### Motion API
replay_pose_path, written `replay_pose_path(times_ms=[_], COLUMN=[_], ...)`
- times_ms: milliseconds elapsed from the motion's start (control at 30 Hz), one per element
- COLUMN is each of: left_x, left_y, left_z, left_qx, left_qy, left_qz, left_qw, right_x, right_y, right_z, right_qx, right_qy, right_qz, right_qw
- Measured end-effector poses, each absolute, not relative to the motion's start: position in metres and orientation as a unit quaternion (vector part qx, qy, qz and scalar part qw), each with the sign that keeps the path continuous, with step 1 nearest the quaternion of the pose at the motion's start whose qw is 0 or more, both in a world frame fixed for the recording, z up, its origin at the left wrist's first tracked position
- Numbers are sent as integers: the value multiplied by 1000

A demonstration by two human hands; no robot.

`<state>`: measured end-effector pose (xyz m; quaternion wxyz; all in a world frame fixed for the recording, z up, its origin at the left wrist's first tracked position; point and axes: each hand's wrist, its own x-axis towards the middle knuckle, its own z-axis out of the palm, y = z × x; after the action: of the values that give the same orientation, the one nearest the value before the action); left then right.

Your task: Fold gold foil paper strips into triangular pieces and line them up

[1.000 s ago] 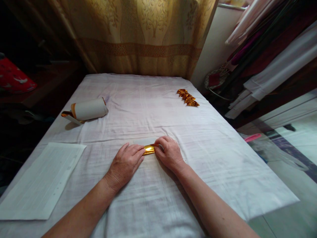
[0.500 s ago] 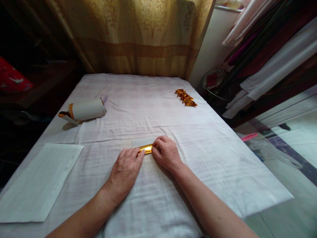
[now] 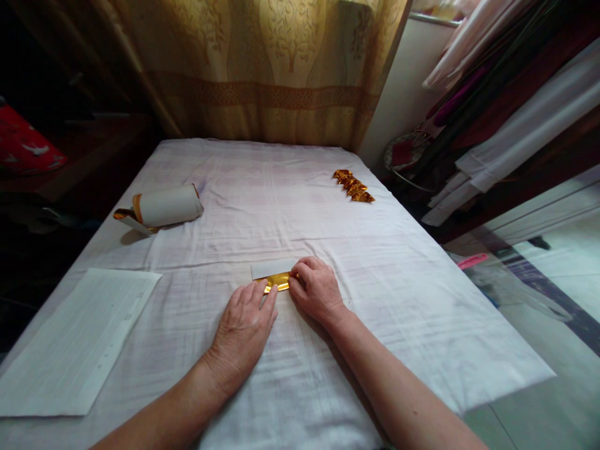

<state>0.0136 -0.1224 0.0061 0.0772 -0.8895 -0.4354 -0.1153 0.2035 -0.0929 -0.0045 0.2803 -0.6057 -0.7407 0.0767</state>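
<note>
paper strip: lies flat on the cloth in front of the person, between the two hands; a shiny gold band runs along its near side, and a plain white part shows on its far side.
right hand: thumb and forefinger pinched on the right end of the gold band, the other fingers curled close together; that end is partly hidden under them.
left hand: palm down, fingers side by side with their tips on the left end of the band, thumb spread a little apart from them at the near edge.
cloth: pale, faintly checked and creased, spread under both hands.
sheet: white, with faint lines of print, flat at the left, well apart from the hands.
roll: white outside, on its side at the far left, a loose end with gold showing at its left.
gold pieces: small, folded, in a slanting row at the far right.
curtain: yellow-brown with a tree pattern, behind the far edge.
clothes: hanging at the right.
</note>
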Motion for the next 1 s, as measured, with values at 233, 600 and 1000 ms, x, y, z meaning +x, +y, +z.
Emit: replay_pose_path(times_ms=[233, 600, 1000], left_x=[16, 13, 9], left_y=[-123, -123, -119], left_z=[5, 12, 14], left_qx=[-889, -899, -902], left_qy=[-440, -426, -421], left_qz=[-109, -68, -81], left_qw=[61, 78, 46], right_x=[193, 216, 218], right_y=[-98, -98, -98], right_z=[-1, -11, -12], right_qx=[-634, -551, -542], right_qy=[-734, -767, -772], right_qz=[42, 130, 125], right_qw=[241, 302, 308])
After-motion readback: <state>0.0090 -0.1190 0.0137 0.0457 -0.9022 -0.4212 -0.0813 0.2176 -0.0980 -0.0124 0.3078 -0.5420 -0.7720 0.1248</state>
